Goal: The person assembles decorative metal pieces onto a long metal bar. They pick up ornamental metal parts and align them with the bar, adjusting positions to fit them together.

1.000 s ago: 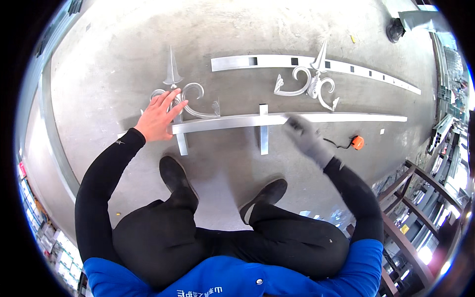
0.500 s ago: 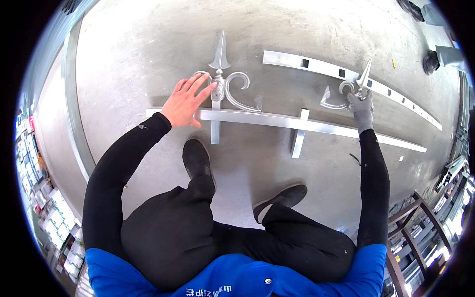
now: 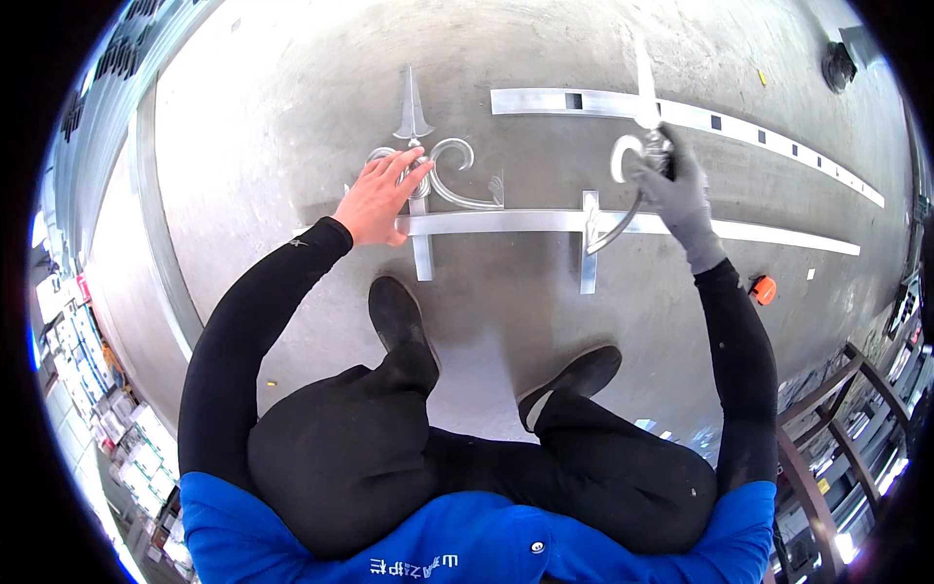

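Grey concrete floor [image 3: 671, 326], punched bar [image 3: 628, 110] at far side. Left hand [image 3: 382, 198], fingers spread, lies over silvery spear ornament [image 3: 413, 117] just beyond long bar [image 3: 516, 223], likely steadying it; firm grip, cannot tell. Gloved right hand [image 3: 684, 198] has fingers closed round matching ornament [image 3: 646, 102], probably for control: shiny, blurred, pointed tip away, curved scroll overlapping short crosspiece [image 3: 589, 271].

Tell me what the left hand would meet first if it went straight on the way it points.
The left hand would likely meet the right-hand curl of the silver spear-tipped ornament it lies over; height is unclear, so it might pass above.
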Motion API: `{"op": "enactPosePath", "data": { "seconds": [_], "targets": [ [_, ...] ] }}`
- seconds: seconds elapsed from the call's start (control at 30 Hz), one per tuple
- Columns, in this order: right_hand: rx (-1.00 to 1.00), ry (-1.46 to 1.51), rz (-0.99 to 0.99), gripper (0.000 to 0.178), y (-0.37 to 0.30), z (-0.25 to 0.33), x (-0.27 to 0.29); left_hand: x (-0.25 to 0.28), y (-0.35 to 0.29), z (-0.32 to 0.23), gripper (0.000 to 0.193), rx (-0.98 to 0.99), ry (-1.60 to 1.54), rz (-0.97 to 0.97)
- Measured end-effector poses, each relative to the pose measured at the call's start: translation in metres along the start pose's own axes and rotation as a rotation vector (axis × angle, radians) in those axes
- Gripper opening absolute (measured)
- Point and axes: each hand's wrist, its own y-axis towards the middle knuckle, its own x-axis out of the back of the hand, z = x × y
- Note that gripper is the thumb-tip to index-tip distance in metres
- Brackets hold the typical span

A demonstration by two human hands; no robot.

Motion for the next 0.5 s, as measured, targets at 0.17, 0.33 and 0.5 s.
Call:
{"op": "enactPosePath", "data": {
  "seconds": [0.17,0.33,0.5],
  "targets": [
    [-0.260,0.160,0.089,0.070,-0.012,0.009,-0.015,0.003,-0.001,-0.005,0.125,-0.012,-0.001,0.006],
    [-0.163,0.239,0.011,0.063,-0.011,0.017,-0.006,0.011,-0.008,-0.018,0.128,0.028,0.073,-0.004],
    [-0.073,0.054,-0.098,0.053,0.001,0.019,-0.005,0.064,0.033,-0.043,0.113,-0.014,-0.190,-0.198]
  ]
}}
